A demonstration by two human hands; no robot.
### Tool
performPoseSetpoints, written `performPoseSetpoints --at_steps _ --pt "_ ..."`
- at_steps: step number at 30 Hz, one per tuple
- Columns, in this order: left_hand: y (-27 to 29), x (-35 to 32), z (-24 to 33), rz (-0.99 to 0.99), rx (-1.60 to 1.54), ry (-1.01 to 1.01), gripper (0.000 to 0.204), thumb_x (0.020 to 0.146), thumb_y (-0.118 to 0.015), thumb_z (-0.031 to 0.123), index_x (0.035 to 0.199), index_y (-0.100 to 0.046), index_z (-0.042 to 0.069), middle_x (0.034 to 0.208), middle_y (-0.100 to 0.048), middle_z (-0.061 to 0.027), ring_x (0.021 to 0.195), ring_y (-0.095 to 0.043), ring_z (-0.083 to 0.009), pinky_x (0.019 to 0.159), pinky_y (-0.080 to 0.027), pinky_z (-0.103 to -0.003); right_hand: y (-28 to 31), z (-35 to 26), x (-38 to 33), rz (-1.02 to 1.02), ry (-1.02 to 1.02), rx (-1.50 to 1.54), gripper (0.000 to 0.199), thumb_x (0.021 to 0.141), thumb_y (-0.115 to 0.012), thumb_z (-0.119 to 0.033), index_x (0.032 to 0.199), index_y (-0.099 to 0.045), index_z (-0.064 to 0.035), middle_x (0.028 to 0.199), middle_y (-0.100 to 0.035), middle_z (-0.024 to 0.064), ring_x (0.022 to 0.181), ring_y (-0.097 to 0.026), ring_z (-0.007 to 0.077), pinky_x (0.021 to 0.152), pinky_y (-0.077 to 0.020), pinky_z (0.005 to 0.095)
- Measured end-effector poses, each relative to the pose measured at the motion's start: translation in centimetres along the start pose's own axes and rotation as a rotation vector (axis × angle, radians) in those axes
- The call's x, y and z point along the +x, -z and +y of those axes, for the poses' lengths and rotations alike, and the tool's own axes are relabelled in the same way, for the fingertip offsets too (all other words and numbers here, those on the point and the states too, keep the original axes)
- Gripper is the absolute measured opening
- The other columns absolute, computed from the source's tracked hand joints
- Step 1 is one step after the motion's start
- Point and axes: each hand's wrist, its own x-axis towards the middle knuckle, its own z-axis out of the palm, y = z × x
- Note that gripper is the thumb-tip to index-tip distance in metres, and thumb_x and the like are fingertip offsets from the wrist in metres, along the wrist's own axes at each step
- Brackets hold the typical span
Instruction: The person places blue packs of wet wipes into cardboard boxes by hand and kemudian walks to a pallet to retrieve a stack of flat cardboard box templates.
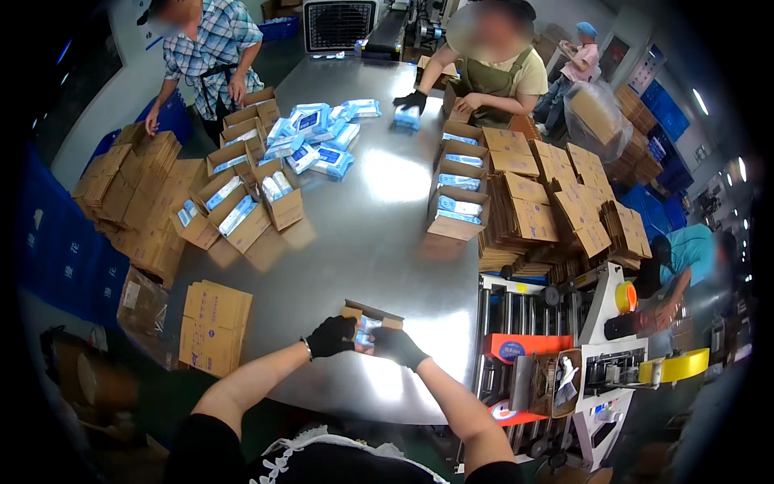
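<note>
Close to the near edge of the metal table, a small open cardboard box is between my two black-gloved hands. My left hand grips its left side, and my right hand grips its right side with the fingers bent over the near flaps. Blue-and-white soft packs show inside, partly covered by my fingers. The box's lower part is hidden behind my hands.
Open boxes of packs and a loose pile of wipe-like packs lie far left. Filled boxes line the right edge beside flattened cartons. A roller conveyor machine stands right. Flat cartons lie left. Co-workers stand across the table.
</note>
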Motion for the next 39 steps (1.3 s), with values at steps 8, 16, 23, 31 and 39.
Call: performPoseSetpoints --at_steps 8,16,23,31,39 --pt "-5.6 0.8 -1.0 0.283 -0.809 0.279 0.076 0.076 -0.076 0.017 0.134 -0.030 0.000 0.124 -0.048 -0.0134 0.116 -0.048 -0.0223 0.099 -0.041 -0.035 0.4 -11.6 -0.4 0.453 0.161 -0.648 0.057 0.069 -0.072 -0.021 0.120 -0.053 -0.0044 0.125 -0.052 0.0180 0.119 -0.046 0.0364 0.103 -0.0345 0.0459" --pt "-20.3 3.8 5.4 0.133 -0.629 0.093 0.082 0.083 -0.068 0.027 0.142 -0.020 -0.001 0.137 -0.039 -0.0179 0.128 -0.039 -0.0276 0.106 -0.034 -0.038 2.2 -7.4 -15.9 0.475 -0.108 -0.658 0.067 0.069 -0.068 -0.013 0.129 -0.043 -0.0012 0.120 -0.049 0.0207 0.119 -0.044 0.0377 0.110 -0.0231 0.0553" --pt "-27.5 7.9 22.5 0.241 -0.710 0.151 0.060 0.081 -0.063 0.017 0.130 -0.036 -0.004 0.114 -0.051 -0.0213 0.105 -0.053 -0.0302 0.089 -0.045 -0.040 9.5 -1.3 -28.1 0.474 -0.216 -0.795 0.052 0.071 -0.063 -0.012 0.120 -0.050 -0.0015 0.117 -0.052 0.0202 0.115 -0.047 0.0380 0.107 -0.0291 0.0531" --pt "-25.9 6.2 15.7 0.220 -0.255 0.082 0.067 0.084 -0.062 0.037 0.132 -0.040 -0.003 0.135 -0.041 -0.0254 0.133 -0.031 -0.0383 0.109 -0.026 -0.048 6.8 -7.5 -23.6 0.691 -0.244 -0.654 0.064 0.073 -0.064 -0.011 0.134 -0.043 -0.0041 0.131 -0.043 0.0243 0.123 -0.041 0.0409 0.106 -0.0312 0.0476" --pt "6.7 -3.2 -9.6 0.946 0.378 0.511 0.055 0.064 -0.071 0.014 0.113 -0.048 0.003 0.134 -0.038 -0.0267 0.126 -0.033 -0.0448 0.106 -0.027 -0.053 -0.9 -10.8 -4.0 0.351 0.033 -0.466 0.043 0.077 -0.067 -0.015 0.116 -0.056 -0.0035 0.122 -0.056 0.0176 0.113 -0.053 0.0346 0.096 -0.0422 0.0432"
